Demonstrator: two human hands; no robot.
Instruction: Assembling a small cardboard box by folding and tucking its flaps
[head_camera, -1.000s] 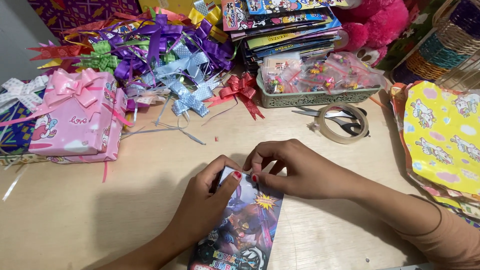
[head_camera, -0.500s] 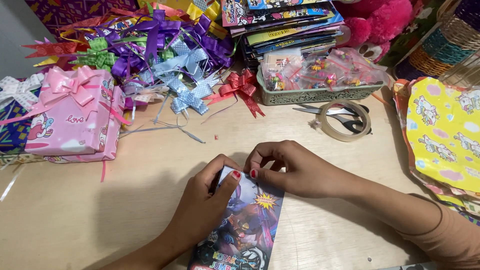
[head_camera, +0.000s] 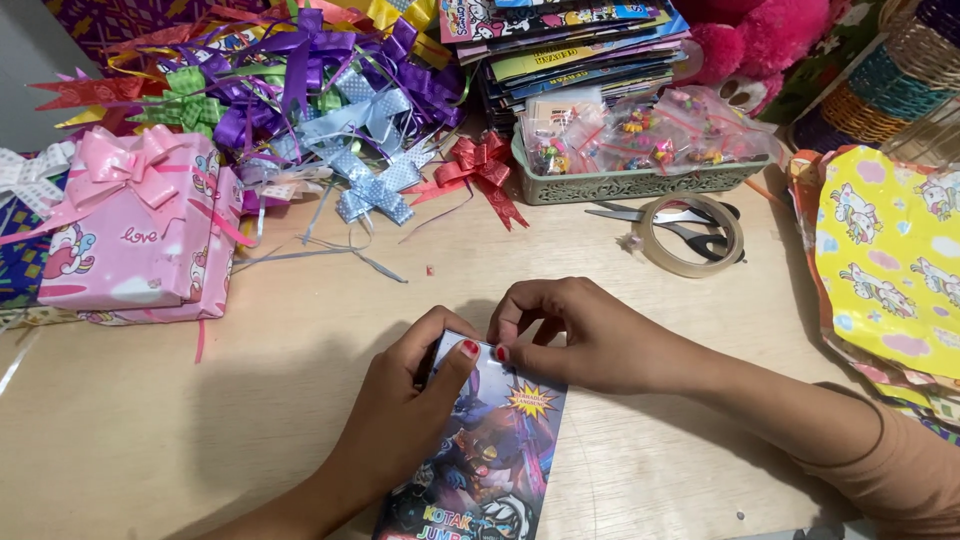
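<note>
Where the table's near edge runs: dark, glossy printed flat box (head_camera: 480, 450) lies lengthwise on the pale wooden table (head_camera: 150, 440).
Left hand (head_camera: 405, 410): fingers curled over the box's far left corner, thumb pressed on top.
Right hand (head_camera: 580, 335): fingertips pinching the box's far edge, touching the left thumb.
Right side, mid-table: clear tape roll (head_camera: 690, 235) over black-handled scissors (head_camera: 690, 225).
Left edge: pink wrapped gift with bow (head_camera: 135, 235).
Far edge: green basket of small packets (head_camera: 640, 160), pile of ribbon bows (head_camera: 300, 90).
</note>
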